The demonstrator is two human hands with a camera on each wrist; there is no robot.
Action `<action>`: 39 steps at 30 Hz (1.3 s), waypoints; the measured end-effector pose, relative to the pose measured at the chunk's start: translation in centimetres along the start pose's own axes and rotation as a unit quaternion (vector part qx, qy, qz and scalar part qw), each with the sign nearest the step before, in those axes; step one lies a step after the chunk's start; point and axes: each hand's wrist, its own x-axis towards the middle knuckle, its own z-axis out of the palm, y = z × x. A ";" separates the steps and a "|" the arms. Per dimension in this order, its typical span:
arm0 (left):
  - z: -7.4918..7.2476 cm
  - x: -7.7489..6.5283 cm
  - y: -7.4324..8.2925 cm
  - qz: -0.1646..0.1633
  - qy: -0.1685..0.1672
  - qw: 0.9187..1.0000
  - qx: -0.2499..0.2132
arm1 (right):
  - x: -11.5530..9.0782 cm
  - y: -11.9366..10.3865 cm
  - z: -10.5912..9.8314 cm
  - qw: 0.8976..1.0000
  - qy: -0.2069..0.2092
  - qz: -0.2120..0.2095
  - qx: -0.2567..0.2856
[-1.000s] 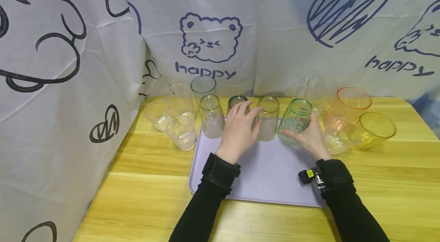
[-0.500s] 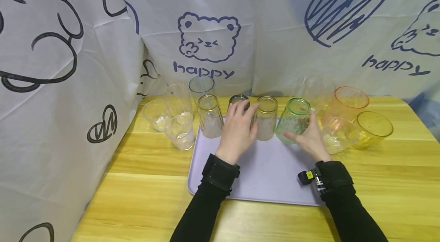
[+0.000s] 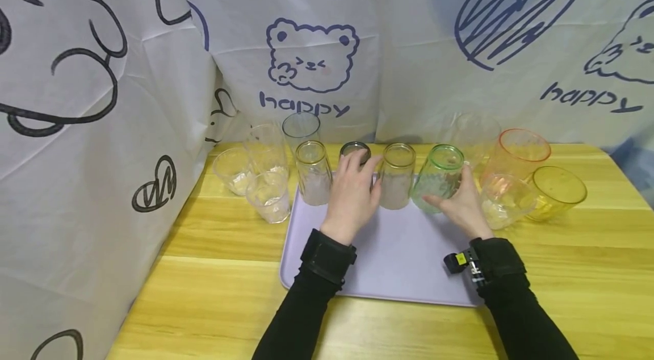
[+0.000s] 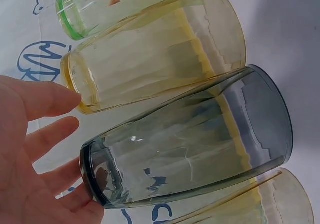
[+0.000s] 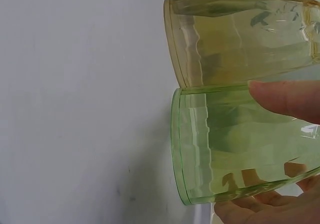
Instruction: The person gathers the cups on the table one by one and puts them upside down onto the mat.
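Note:
A row of upside-down tumblers stands along the back of a lilac tray (image 3: 398, 269). My right hand (image 3: 464, 206) holds the green tumbler (image 3: 434, 184) at the row's right end, thumb on the near side and fingers round the far side. My left hand (image 3: 352, 198) is over the smoky grey tumbler (image 4: 190, 149), fingers spread at its base and partly hiding it in the head view. Its thumb tip appears at the base edge of the amber tumbler (image 4: 155, 58); contact there I cannot tell. Another amber tumbler (image 3: 314, 178) is at the left end.
Clear cups (image 3: 269, 201) and a taller dark-rimmed glass (image 3: 301, 135) stand left of the tray. To the right are a clear cup (image 3: 506, 206), a yellow cup (image 3: 557, 195), an orange-rimmed cup (image 3: 523, 150) and a tall clear glass (image 3: 475, 135). A printed cloth (image 3: 409, 93) hangs behind.
My left fingers have drawn slightly left, away from the amber tumbler's top. My right hand stays on the green tumbler, its thumb shifted a little to the right.

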 end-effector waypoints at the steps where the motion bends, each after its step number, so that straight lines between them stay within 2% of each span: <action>1: 0.0 0.0 0.1 0.002 0.003 1.000 0.000 | 0.0 0.0 -0.1 1.000 0.000 0.001 0.001; 11: 0.1 -0.1 0.4 0.000 0.000 1.000 -0.008 | -0.2 0.0 -0.4 1.000 -0.001 -0.010 0.005; 15: 0.0 -0.2 0.2 0.003 0.003 0.999 -0.032 | -0.8 -0.5 -0.8 1.000 0.021 -0.023 0.003; 18: -0.4 -0.4 0.0 0.007 0.025 0.998 -0.056 | -1.7 -1.4 -1.3 0.997 0.051 -0.041 0.040; 21: -1.0 -0.6 -0.2 0.010 0.059 0.995 -0.075 | -2.6 -2.5 -1.5 0.985 0.113 -0.073 0.106; 25: -1.6 -1.3 -0.5 0.007 0.111 0.988 -0.103 | -3.8 -3.8 -1.4 0.956 0.203 -0.127 0.169; 28: -1.9 -1.8 -0.8 0.005 0.142 0.982 -0.123 | -4.5 -4.5 -1.2 0.940 0.231 -0.156 0.195; 31: -2.1 -2.3 -1.3 0.003 0.161 0.979 -0.125 | -5.2 -4.8 -0.7 0.930 0.222 -0.170 0.239; 35: -2.2 -3.0 -2.1 -0.009 0.166 0.979 -0.116 | -6.0 -5.1 0.4 0.913 0.169 -0.174 0.328; 37: -2.4 -3.3 -2.6 -0.014 0.166 0.980 -0.112 | -6.4 -5.4 1.1 0.907 0.135 -0.161 0.365; 39: -2.6 -3.5 -3.0 -0.014 0.167 0.980 -0.111 | -6.8 -5.7 1.5 0.909 0.105 -0.139 0.378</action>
